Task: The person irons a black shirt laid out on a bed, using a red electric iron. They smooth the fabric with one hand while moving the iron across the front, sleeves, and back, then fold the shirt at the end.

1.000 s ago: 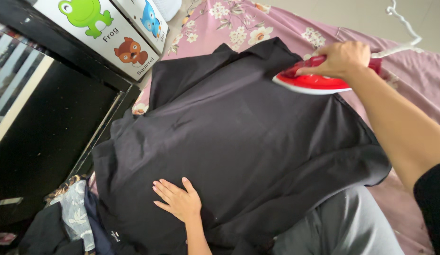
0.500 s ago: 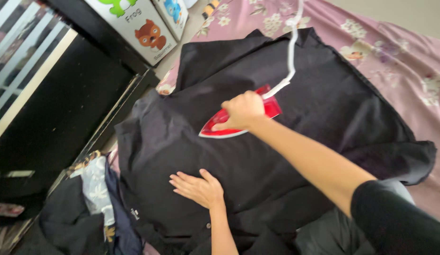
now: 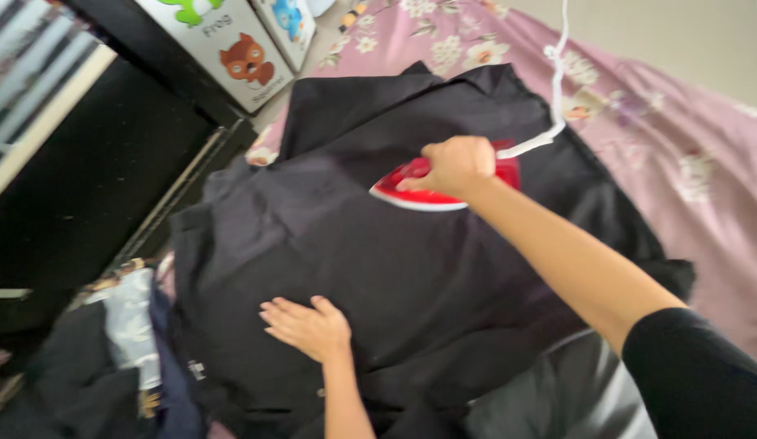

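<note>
The right hand (image 3: 456, 165) is closed around the handle of a red electric iron (image 3: 431, 185), whose soleplate rests flat on a black garment (image 3: 411, 260) near its upper middle area. The iron's pointed tip faces the person's left, and a white power cord (image 3: 557, 89) rises from its rear end toward the top of the view, clear of the fabric. The left hand (image 3: 305, 328) lies open and flat, palm down with fingers spread, on the lower part of the garment; this placement appears to pin the fabric taut so that it does not shift or bunch under the iron. The garment is spread wide over a pink floral bedsheet (image 3: 704, 162), which serves as the padded pressing surface. To the left stands dark black furniture (image 3: 86, 187), with white boxes printed with cartoon animals (image 3: 232, 49) beyond it. A heap of other clothes (image 3: 118, 358), including a pale patterned piece, lies at the lower left, just beside the garment's edge.
</note>
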